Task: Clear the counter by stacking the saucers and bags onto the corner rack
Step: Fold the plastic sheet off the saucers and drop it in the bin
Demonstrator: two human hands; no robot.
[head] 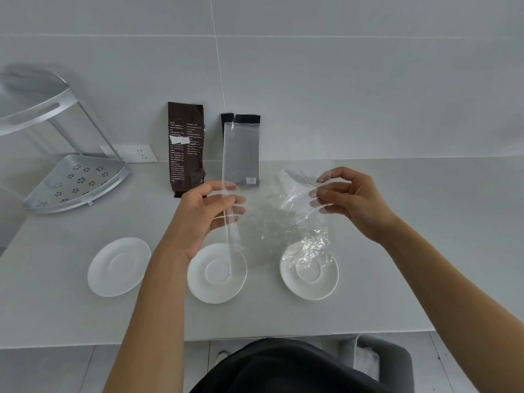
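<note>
Clear plastic is what both hands hold now: a transparent bag (278,211), stretched in the middle of the frame above the counter (397,251). The left hand (204,214) pinches its left edge between thumb and fingers, and the right hand (348,199) pinches its right edge in the same way.

Under the bag, in the lower half of the frame, three white saucers stand in a row, apart from each other: the left saucer (119,266), the middle saucer (217,273) and the right saucer (309,269).

Further back, at the centre, a brown bag (185,148) and a black bag (243,148) lean against the wall. The corner rack (76,182) is at the far left, and its lower shelf looks free.

To do this step well, I think it is better to flatten or fold the thin film first, because it is light and can slide off the perforated shelf. The hands should keep the pinch firm and carry it over the saucers without touching them.
</note>
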